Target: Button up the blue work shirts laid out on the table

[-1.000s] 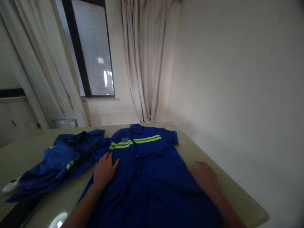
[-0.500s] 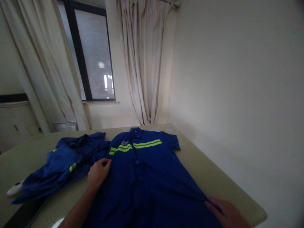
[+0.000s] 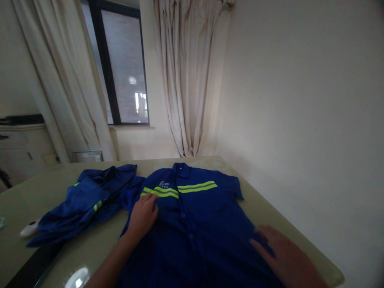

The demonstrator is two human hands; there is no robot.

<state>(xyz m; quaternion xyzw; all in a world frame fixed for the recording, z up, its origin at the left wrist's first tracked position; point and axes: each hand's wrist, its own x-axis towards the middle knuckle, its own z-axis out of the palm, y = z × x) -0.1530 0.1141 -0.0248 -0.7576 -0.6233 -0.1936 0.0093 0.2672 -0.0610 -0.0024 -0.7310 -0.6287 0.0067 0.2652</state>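
Note:
A dark blue short-sleeved work shirt (image 3: 210, 224) lies spread face up, collar at the far end. Yellow-green reflective bands cross its chest, with a white logo above the left-hand band. My left hand (image 3: 143, 216) rests on the shirt's left side just below that band, fingers stretched out and nothing gripped. At the shirt's right side edge is my right hand (image 3: 282, 250), slightly blurred, thumb and fingers apart. Whether its fingertips touch the cloth I cannot tell. The lower part of the shirt runs out of view.
Left of the shirt lies a crumpled blue garment (image 3: 87, 204) with yellow-green strips, beside a white object (image 3: 30, 229). A dark flat panel (image 3: 37, 262) and a shiny white round object (image 3: 78, 278) are nearer me. The greenish table (image 3: 300, 234) meets a wall on the right.
Both hands have loosened from the shirt's side edges. My left hand has moved inward onto the chest, and my right hand has opened. The shirt sits farther right in view.

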